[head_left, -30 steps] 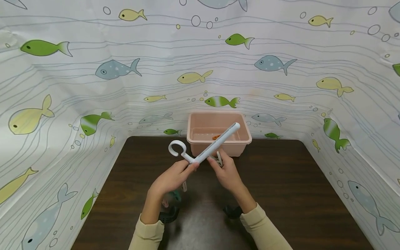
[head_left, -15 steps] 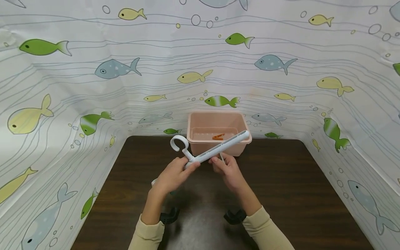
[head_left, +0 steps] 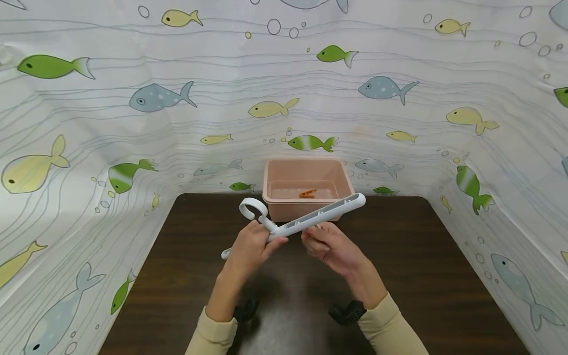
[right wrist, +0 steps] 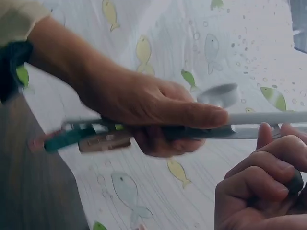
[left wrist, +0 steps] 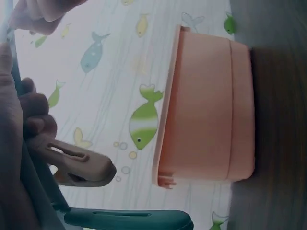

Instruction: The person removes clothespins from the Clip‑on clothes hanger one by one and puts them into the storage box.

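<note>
My left hand (head_left: 250, 246) grips a white plastic clothes hanger (head_left: 326, 213) around its middle, below the curled hook. The hanger is tilted, its right arm raised. From its left side hang a beige clothespin (left wrist: 79, 163), a green clothespin (left wrist: 129, 219) and a pink clothespin (right wrist: 36, 143). My right hand (head_left: 335, 246) is at the underside of the right arm, fingers curled around a clothespin, whose dark rounded end (right wrist: 294, 183) peeks out between them; the rest is hidden. Its fingertips are right at the bar in the right wrist view.
Behind the hands, a pink plastic bin (head_left: 284, 212) stands at the table's back edge. An orange clothespin (head_left: 307, 194) lies inside it. The dark wooden table (head_left: 417, 276) is enclosed by a fish-patterned sheet (head_left: 333, 108) at the back and sides.
The hanger's right arm has swung down and to the right, its slotted underside turning into view. My right hand has moved slightly right with the clothespin, now mostly hidden in its fingers.
</note>
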A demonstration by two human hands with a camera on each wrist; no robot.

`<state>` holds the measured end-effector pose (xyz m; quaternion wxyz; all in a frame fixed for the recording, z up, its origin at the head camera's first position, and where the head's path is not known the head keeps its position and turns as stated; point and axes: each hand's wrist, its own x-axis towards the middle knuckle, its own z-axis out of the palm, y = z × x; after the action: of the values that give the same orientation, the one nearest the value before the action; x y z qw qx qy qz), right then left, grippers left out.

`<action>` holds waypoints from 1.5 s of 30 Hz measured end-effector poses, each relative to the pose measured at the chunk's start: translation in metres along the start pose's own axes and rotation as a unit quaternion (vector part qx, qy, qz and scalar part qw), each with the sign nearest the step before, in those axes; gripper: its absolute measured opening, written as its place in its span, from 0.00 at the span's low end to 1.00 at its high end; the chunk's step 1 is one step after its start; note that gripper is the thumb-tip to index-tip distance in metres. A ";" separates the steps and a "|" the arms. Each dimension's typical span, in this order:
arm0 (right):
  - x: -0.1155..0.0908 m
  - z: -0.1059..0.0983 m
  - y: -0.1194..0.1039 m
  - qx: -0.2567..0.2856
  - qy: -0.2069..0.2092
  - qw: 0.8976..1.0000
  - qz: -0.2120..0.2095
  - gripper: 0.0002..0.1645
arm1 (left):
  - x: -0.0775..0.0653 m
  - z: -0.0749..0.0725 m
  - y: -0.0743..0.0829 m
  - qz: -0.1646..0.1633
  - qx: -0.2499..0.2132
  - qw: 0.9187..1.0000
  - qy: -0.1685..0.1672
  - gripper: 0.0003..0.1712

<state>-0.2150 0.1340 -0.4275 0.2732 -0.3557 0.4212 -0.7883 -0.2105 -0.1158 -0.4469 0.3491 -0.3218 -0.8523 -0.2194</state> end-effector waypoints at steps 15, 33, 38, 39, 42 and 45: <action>0.003 -0.002 -0.004 -0.004 -0.022 1.000 -0.009 0.21 | 0.004 -0.002 0.000 0.009 0.025 0.999 -0.023 0.43; -0.011 -0.016 -0.014 -0.034 0.024 0.998 0.045 0.22 | 0.007 -0.009 -0.003 -0.018 -0.023 0.999 -0.018 0.42; -0.012 -0.019 -0.015 0.001 0.133 0.988 0.073 0.17 | 0.005 -0.009 -0.004 -0.023 -0.032 0.999 -0.017 0.42; -0.012 -0.020 -0.016 0.015 0.148 0.986 0.072 0.18 | 0.005 -0.009 -0.004 -0.024 -0.032 0.999 -0.018 0.41; -0.014 -0.022 -0.019 0.048 0.175 0.981 0.070 0.21 | 0.004 -0.009 -0.005 -0.029 -0.032 0.999 -0.024 0.41; -0.014 -0.025 -0.022 0.056 0.186 0.979 0.069 0.21 | 0.005 -0.009 -0.004 -0.031 -0.031 0.999 -0.029 0.42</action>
<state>-0.2293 0.1671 -0.4234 0.2630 -0.1573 0.4433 -0.8424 -0.2119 -0.1223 -0.4377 0.3072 -0.3122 -0.8645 -0.2467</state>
